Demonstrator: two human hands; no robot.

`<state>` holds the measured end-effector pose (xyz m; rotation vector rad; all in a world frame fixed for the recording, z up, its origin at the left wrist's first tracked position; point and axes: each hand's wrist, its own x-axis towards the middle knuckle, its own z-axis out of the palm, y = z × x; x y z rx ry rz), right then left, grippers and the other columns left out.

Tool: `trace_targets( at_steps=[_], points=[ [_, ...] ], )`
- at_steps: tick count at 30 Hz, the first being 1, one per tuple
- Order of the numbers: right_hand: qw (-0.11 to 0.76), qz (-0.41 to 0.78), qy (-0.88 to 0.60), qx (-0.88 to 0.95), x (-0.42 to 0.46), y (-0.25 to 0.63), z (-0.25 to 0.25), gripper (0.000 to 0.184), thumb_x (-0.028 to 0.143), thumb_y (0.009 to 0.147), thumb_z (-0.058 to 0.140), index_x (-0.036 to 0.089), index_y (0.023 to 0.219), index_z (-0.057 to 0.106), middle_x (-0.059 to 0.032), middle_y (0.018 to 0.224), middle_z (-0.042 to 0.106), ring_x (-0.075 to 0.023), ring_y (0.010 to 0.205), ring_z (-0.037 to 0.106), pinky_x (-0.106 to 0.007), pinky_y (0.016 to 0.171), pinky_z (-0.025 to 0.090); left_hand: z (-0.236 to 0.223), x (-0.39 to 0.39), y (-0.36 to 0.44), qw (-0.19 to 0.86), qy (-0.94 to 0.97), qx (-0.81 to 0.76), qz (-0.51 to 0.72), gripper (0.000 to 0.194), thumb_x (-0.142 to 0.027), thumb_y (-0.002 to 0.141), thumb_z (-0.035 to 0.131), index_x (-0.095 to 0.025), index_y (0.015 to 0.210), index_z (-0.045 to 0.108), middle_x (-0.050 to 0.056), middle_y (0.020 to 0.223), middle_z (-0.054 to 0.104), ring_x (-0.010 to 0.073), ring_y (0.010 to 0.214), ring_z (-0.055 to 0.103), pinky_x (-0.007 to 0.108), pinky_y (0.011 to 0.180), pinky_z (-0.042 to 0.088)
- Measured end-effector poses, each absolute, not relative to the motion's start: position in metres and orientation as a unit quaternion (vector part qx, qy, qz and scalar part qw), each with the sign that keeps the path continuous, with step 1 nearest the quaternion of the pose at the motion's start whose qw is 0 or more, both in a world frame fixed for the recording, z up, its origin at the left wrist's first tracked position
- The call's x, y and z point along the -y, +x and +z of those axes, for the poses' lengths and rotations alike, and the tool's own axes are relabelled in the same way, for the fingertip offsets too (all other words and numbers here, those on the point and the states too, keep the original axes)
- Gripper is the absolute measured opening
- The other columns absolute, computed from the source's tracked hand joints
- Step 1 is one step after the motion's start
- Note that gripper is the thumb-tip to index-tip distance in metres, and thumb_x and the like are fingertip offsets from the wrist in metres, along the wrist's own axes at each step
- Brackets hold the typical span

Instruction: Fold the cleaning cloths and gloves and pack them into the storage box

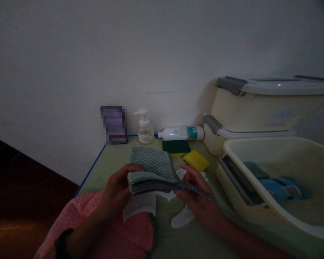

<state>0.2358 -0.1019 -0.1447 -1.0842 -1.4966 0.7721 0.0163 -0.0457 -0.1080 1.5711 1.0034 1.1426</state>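
Observation:
A grey-green textured cleaning cloth [151, 162], folded in layers with a black-and-white stitched edge, is held up between my hands above the table. My left hand [120, 183] grips its left side, thumb on top. My right hand [196, 190] holds the right side by the dark edging, with a strip of that edge sticking out past the fingers. Under my left forearm lies a pink textured cloth [135, 237] with similar edging. White fabric pieces [182, 217] lie beneath the hands, partly hidden by them.
At the back stand a pump bottle [145, 133] and a blurred-out upright panel [115, 124]. A white bottle [180, 133] lies on its side behind a green scouring sponge [176, 147] and a yellow sponge [196, 160]. To the right, an open cream bin [259, 216] holds a blue package [282, 189]; lidded bins [261, 111] are stacked behind.

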Motion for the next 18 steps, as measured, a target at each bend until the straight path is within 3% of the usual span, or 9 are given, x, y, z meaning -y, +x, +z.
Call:
trace_targets(
  at_steps=[3,5,9,13,18],
  points=[
    [0.510,0.410,-0.442,0.614,0.101,0.236,-0.146,0.060,0.023,0.083,0.060,0.032,0.137,0.035,0.0050,0.071,0.050,-0.0098,0.054,0.045,-0.021,0.047,0.040,-0.107,0.046,0.017,0.474,0.616,-0.423,0.465,0.038,-0.046,0.059,0.080,-0.019,0.071,0.056,0.000,0.068,0.065,0.0151,0.060,0.061,0.023,0.054,0.050],
    [0.498,0.453,-0.426,0.605,0.100,0.236,-0.149,0.070,0.021,0.081,0.061,0.033,0.141,0.028,0.0000,0.087,0.059,-0.0101,0.055,0.050,-0.022,0.046,0.044,-0.107,0.045,0.017,0.500,0.603,-0.423,0.455,0.040,-0.047,0.058,0.080,-0.020,0.069,0.053,-0.002,0.063,0.061,0.0140,0.054,0.057,0.023,0.049,0.048],
    [0.520,0.434,-0.390,0.624,0.101,0.238,-0.149,0.058,0.014,0.084,0.052,0.034,0.136,0.038,-0.0065,0.119,0.061,-0.0160,0.082,0.066,-0.030,0.065,0.056,-0.107,0.047,0.019,0.584,0.580,-0.373,0.429,0.042,-0.048,0.056,0.082,-0.020,0.068,0.053,0.000,0.067,0.062,0.0153,0.057,0.060,0.025,0.051,0.051],
    [0.523,0.339,-0.386,0.680,0.105,0.240,-0.145,0.044,0.008,0.080,0.052,0.031,0.117,0.059,-0.0029,0.109,0.068,-0.0178,0.096,0.066,-0.032,0.075,0.057,-0.111,0.048,0.017,0.574,0.622,-0.326,0.422,0.037,-0.042,0.058,0.083,-0.019,0.074,0.058,0.007,0.087,0.067,0.0227,0.078,0.067,0.029,0.062,0.055],
    [0.524,0.288,-0.413,0.687,0.104,0.240,-0.145,0.042,0.009,0.074,0.063,0.029,0.111,0.063,-0.0036,0.106,0.067,-0.0183,0.098,0.064,-0.034,0.080,0.055,-0.120,0.046,0.011,0.542,0.682,-0.303,0.387,0.031,-0.032,0.066,0.080,-0.021,0.092,0.066,0.009,0.102,0.069,0.0249,0.089,0.068,0.032,0.071,0.056]
  ],
)
